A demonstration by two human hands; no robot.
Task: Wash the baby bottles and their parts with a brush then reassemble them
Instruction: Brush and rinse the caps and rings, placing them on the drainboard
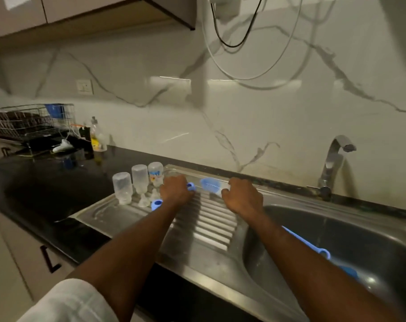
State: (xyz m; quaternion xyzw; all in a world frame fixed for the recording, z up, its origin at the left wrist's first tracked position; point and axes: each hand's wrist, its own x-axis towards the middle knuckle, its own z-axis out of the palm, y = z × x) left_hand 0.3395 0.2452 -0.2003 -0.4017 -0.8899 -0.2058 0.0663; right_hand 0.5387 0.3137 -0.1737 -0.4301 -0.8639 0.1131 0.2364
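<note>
Above the drainboard [204, 219], left hand [176, 190] grips a blue collar ring [191, 186]; right hand [242, 197] grips a baby bottle [212, 185].

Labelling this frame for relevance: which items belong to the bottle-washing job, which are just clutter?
Job:
- three upturned bottles on the drainboard
- clear teats beneath them
- blue ring; another at the left hand
- blue-capped piece by the right hand
- blue brush in the sink
- tap
- soap bottle

Clutter:
- dish rack
- wall switch
- hanging cables
</note>
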